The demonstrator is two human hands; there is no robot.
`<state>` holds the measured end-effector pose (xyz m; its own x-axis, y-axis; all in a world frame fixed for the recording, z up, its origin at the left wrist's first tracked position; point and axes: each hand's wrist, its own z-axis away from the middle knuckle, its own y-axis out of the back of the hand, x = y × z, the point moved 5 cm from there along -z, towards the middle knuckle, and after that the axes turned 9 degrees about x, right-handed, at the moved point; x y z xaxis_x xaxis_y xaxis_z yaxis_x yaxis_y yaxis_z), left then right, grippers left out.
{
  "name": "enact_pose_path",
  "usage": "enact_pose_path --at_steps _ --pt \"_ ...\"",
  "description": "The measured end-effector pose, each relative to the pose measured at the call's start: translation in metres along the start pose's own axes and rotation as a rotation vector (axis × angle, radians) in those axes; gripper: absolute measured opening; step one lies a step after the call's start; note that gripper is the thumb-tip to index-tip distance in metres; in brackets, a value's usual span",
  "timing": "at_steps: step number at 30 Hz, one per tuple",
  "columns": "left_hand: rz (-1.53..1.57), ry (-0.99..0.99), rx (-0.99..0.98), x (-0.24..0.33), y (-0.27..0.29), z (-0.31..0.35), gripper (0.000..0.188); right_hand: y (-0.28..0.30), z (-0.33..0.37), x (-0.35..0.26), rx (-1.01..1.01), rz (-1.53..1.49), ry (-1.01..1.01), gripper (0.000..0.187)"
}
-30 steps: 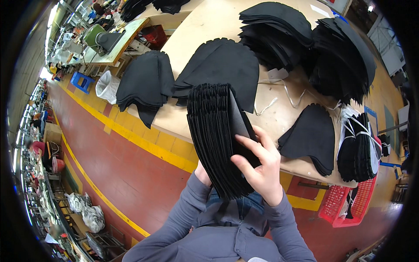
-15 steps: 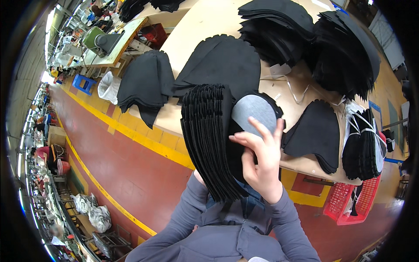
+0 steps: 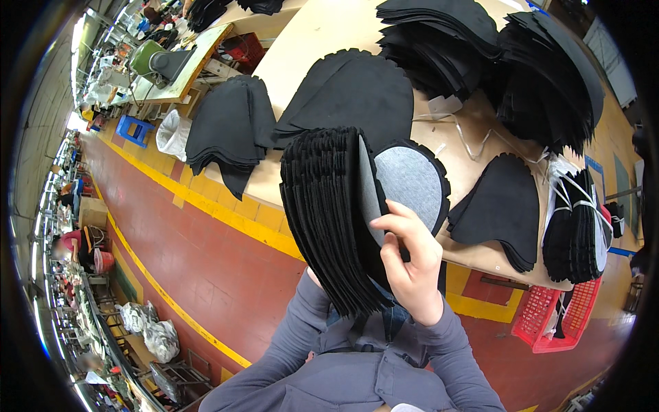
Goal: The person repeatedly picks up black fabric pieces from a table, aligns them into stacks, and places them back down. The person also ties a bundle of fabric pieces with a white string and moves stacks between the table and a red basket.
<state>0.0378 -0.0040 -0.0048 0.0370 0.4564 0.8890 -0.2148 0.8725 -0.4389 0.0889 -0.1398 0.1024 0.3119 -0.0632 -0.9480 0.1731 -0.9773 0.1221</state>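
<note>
A thick stack of black cut fabric pieces point(image 3: 322, 220) with notched edges stands tilted in front of me, overhanging the table's near edge. Behind it is my left hand point(image 3: 314, 277), holding the stack from the left side; only a sliver shows and its fingers are hidden. My right hand point(image 3: 415, 264) is closed, thumb and forefinger pinching the edge of one fabric piece at the stack's right. That piece's grey face point(image 3: 368, 189) shows as a narrow strip. Just right of it, another piece with a grey oval face point(image 3: 412, 182) and black notched rim lies folded away from the stack.
On the table point(image 3: 302, 62) lie fanned black pieces point(image 3: 357, 99), more at the left point(image 3: 230, 123) and right point(image 3: 498, 209), and tall piles point(image 3: 542, 82) at the back. A tied bundle point(image 3: 576, 226) sits at the right edge. Below is a red basket point(image 3: 556, 316).
My right hand's fingers have drawn in from the grey oval face to the stack's edge. A further piece now stands partly parted from the stack, and more of the grey oval shows.
</note>
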Motion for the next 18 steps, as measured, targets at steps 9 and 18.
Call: enact_pose_path --at_steps 9,18 --pt "-0.039 -0.007 0.000 0.004 0.004 -0.011 0.051 -0.004 -0.001 -0.009 0.004 0.138 0.071 0.032" --pt "-0.069 -0.022 -0.007 -0.003 0.002 -0.006 0.051 -0.001 0.001 -0.015 0.052 0.223 0.168 0.020"
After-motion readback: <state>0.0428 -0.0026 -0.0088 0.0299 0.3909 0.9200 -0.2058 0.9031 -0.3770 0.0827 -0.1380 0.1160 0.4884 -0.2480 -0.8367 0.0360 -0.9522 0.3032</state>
